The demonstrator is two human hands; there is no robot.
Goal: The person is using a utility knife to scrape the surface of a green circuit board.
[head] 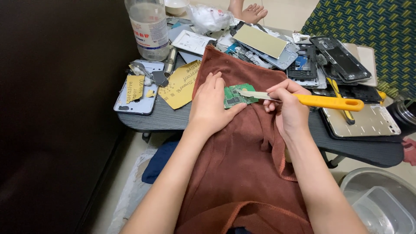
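Brown cloth (pixel 242 173) nearest; right hand (pixel 288 108) clamps yellow-handled blade (pixel 303 100), axis horiz., tip left on green circuit board (pixel 236 96); left hand (pixel 210 108) pins board.

Rust-brown cloth (pixel 242 173) looks soft, matt terry. Green circuit board (pixel 236 96) is slightly glossy, knife (pixel 303 100) has a shiny metal blade and smooth yellow plastic handle.
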